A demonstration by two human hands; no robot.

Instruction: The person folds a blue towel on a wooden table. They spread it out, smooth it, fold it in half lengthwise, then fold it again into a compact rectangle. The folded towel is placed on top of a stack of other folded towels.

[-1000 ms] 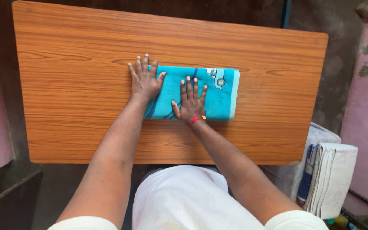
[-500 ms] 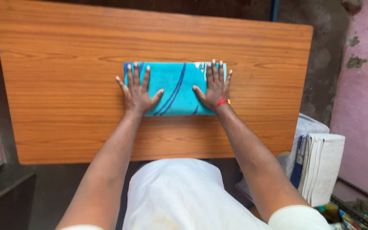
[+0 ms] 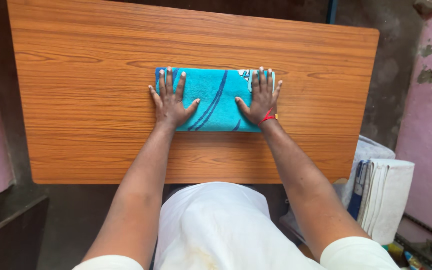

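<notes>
Head view: a wooden bench (image 3: 76,115) carries a folded turquoise towel (image 3: 215,97) with dark blue stripes, lying near its middle. The left hand (image 3: 170,102) presses flat on the towel's left end, the right hand (image 3: 261,100) on its right end; fingers (image 3: 168,80) spread open, gripping nothing.

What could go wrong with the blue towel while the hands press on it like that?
The folded towel lies on a smooth wooden table, so it might slide if the left hand and right hand push unevenly. Both hands sit at the ends, leaving the middle free, so it could perhaps bunch up there. When the hands lift, the fold might spring open.
</notes>
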